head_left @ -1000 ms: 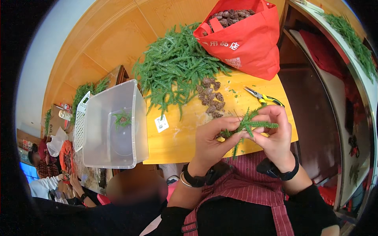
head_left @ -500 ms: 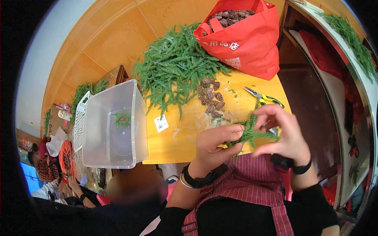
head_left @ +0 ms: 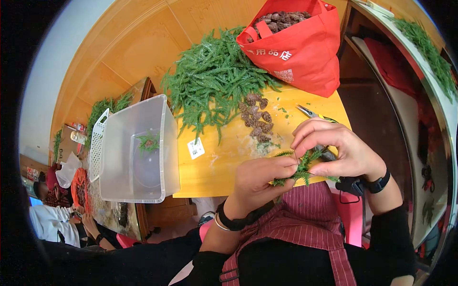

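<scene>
My left hand (head_left: 260, 178) is closed around a small bunch of green artificial pine sprigs (head_left: 305, 170), held over the table's near edge. Curved over the same bunch from the right, my right hand (head_left: 341, 145) has its fingertips drawn together at a thin dark wire-like strand (head_left: 296, 158) that rises from the sprigs. The bunch's middle is partly hidden by my fingers. Beyond my hands, several brown pine cones (head_left: 256, 118) lie in a cluster. Pliers with yellow-and-black handles (head_left: 307, 112) rest behind my right hand, partly covered by it.
A large heap of green sprigs (head_left: 214, 76) covers the back of the yellow table (head_left: 210, 174). Beside it stands a red bag (head_left: 296, 57) of cones. A clear plastic bin (head_left: 136, 186) with one sprig piece (head_left: 149, 142) stands left. A white label (head_left: 195, 148) lies nearby. Other people sit far left.
My right hand has moved in over the sprigs, its spread fingers now pinched at the strand. It now covers much of the pliers. The left hand keeps its hold.
</scene>
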Demonstrator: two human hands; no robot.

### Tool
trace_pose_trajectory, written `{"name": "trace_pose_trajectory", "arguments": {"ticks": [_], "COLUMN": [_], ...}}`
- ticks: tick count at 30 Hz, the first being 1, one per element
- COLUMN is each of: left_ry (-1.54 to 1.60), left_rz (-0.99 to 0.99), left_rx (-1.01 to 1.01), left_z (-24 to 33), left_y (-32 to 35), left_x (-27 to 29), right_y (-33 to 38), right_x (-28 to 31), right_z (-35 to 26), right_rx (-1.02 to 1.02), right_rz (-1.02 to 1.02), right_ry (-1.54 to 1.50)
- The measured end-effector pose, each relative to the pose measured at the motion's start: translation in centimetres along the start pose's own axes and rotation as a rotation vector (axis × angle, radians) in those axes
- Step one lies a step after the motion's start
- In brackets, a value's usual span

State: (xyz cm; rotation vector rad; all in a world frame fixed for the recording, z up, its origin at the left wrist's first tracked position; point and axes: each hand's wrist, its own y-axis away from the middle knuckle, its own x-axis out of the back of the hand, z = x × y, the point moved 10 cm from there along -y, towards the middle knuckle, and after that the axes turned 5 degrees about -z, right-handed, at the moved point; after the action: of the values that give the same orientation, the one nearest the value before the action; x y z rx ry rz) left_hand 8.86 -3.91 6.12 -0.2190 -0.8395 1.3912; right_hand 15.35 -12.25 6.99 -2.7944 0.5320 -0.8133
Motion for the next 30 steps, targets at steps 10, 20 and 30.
{"name": "trace_pose_trajectory", "arguments": {"ticks": [10, 20, 30], "left_ry": [0.009, -0.023, -0.540], "left_rz": [-0.006, -0.010, 0.142], "left_rx": [-0.014, 0.028, -0.040], "left_z": [0.3, 0.4, 1.5], "left_y": [-0.1, -0.2, -0.9], "left_x": [-0.1, -0.2, -1.2], "right_y": [-0.1, 0.2, 2.5], "right_x": [0.0, 0.6, 1.5], "right_z": [0.3, -2.9, -1.1], "right_rx": [-0.020, 0.102, -0.047], "right_rz": [0.075, 0.176, 0.547], "right_ry": [-0.156, 0.292, 0.640]}}
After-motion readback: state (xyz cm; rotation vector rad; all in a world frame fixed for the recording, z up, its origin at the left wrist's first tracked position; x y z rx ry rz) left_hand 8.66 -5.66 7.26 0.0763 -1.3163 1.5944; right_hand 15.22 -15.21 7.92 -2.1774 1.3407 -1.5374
